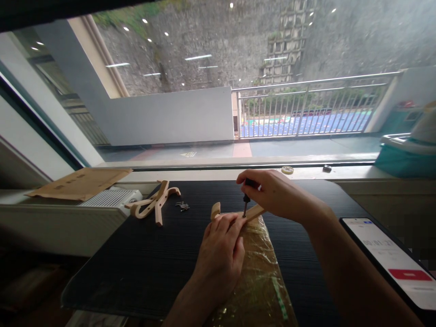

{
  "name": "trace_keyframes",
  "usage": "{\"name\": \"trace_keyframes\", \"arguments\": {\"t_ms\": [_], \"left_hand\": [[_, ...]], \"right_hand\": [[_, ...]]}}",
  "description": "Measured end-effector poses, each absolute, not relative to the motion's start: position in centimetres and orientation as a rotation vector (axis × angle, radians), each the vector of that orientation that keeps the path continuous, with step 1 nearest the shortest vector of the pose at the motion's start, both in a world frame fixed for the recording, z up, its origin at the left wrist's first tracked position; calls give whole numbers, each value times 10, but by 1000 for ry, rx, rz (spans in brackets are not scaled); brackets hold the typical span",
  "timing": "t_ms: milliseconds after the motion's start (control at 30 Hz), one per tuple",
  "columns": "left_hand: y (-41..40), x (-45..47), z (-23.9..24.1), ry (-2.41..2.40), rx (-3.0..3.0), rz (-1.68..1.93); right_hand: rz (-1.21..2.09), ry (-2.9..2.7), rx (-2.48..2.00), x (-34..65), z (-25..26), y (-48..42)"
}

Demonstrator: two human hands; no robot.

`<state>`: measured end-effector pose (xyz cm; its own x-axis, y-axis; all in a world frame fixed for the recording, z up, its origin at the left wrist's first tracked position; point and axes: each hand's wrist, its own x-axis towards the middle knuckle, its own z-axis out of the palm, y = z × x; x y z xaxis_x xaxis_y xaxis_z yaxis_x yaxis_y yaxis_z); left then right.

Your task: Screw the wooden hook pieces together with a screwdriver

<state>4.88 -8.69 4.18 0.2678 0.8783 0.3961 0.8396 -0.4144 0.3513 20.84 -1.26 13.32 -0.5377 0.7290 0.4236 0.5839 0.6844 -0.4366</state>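
Both our hands met on the tabletop: our left hand pressed a wooden piece down to steady it, while our right hand gripped a screwdriver upright, tip on the wood. Screws lay nearby, leftward.

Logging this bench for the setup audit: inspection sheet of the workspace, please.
Surface: black ribbed mat by the window.
Job's things: wooden piece with the screwdriver tip on it; screws and joined wooden parts further left.
Clutter: plastic wrap under the hands; lit phone at right; cardboard on the radiator.
Hands: left hand holds the wooden piece; right hand grips the screwdriver.
Cables: nothing seen.
Surroundings: railing outside.
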Motion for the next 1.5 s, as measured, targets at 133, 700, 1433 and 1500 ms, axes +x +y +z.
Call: {"name": "trace_keyframes", "arguments": {"t_ms": [133,700,1433,1500], "left_hand": [[-88,49,43,1658,2440,822],[-89,49,42,1655,2445,836],[-87,49,41,1654,2449,811],[-87,49,41,1659,2449,805]], "right_hand": [[277,-2306,-1056,210,131,-6],[330,-2348,-1052,210,135,-15],[271,-2303,-1073,212,130,-5],[271,-2295,-1063,209,130,-6]]}}
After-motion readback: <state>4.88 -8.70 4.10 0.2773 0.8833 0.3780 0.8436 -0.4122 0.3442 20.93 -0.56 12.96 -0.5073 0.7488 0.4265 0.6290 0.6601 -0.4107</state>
